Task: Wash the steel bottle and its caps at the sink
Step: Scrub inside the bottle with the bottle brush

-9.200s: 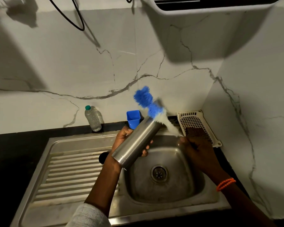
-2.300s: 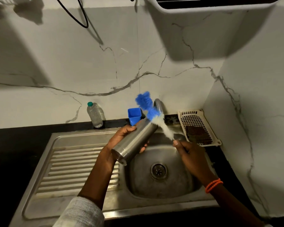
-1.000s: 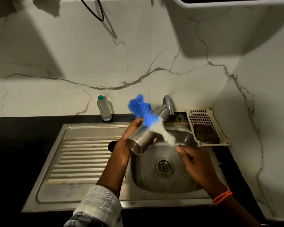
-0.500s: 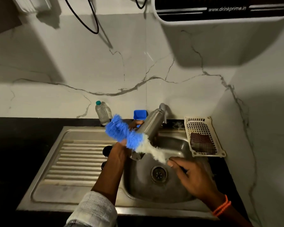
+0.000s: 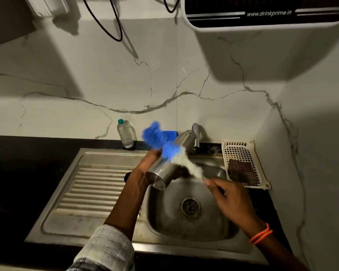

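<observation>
My left hand (image 5: 148, 163) grips the steel bottle (image 5: 164, 170) around its middle and holds it tilted over the sink basin (image 5: 219, 225), base toward me and mouth up near the tap (image 5: 195, 133). My right hand (image 5: 230, 198) holds the handle of a bottle brush (image 5: 168, 148) with blue and white bristles. The brush lies across the outside of the bottle, its blue end blurred. A dark round cap (image 5: 127, 176) lies on the drainboard, partly hidden behind my left wrist.
A ribbed steel drainboard (image 5: 90, 184) lies left of the basin. A small plastic water bottle (image 5: 125, 133) and a blue cup (image 5: 171, 133) stand at the back wall. A white perforated tray (image 5: 243, 163) with a brown scrub pad sits right. A water purifier (image 5: 262, 12) hangs overhead.
The brush's blue end has swung from the left of the bottle back up across it. The bottle stays in my left hand over the basin. The view has shifted slightly.
</observation>
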